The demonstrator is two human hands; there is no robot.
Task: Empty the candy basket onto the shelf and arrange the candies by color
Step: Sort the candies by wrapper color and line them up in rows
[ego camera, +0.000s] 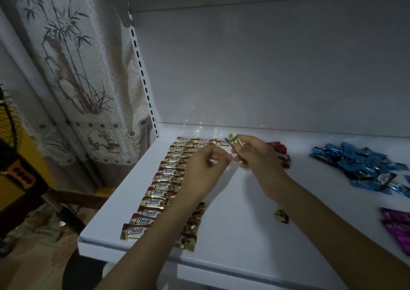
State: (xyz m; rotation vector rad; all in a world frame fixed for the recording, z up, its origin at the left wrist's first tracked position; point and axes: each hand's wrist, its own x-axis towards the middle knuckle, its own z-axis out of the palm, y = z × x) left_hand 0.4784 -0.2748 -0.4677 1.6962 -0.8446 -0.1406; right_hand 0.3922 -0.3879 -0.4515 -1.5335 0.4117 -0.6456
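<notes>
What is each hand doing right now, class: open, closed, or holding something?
Left hand: fingers curled; whether it holds anything cannot be told.
Right hand: pinches a gold-wrapped candy.

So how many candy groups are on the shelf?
4: brown rows on the left, red ones behind the right hand, a blue heap at right, purple ones at the right edge. More may be hidden.

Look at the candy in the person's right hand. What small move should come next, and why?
Probably lay the candy pinched in the right hand down beside the brown candies on the shelf: its wrapper looks brown and gold like theirs, and their back row ends just beside it.
</notes>
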